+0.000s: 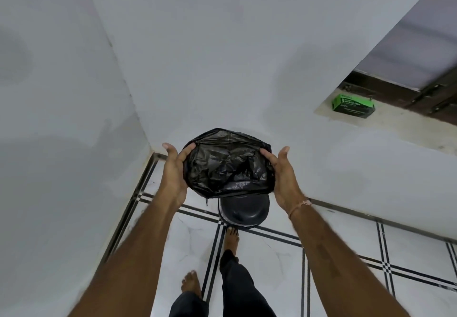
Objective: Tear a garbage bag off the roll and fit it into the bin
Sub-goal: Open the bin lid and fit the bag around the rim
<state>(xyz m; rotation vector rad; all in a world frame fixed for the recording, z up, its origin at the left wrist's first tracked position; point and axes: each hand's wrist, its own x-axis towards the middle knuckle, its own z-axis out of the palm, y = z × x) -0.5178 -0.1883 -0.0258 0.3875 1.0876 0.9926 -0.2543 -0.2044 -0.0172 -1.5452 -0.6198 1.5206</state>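
Black garbage bag (230,165) spread over the bin (243,211), left hand (175,170) and right hand (284,175) pressing its sides, fingers straight, thumbs on rim

Soft, flat, fairly dim light is falling evenly across the scene, giving the plain whitish painted walls (222,44) a cool blue-grey cast. Faint, blurry-edged shadows are smudging those walls at the left and to the right of centre. The crinkled black plastic garbage bag (227,165) is catching a dull grey sheen along its folds. The wide lens is bowing the black-striped white marble floor tiles (346,237) and stretching the bare forearms (141,250) toward the lower corners. Small print on the green cardboard box (353,106) is smearing into softness.
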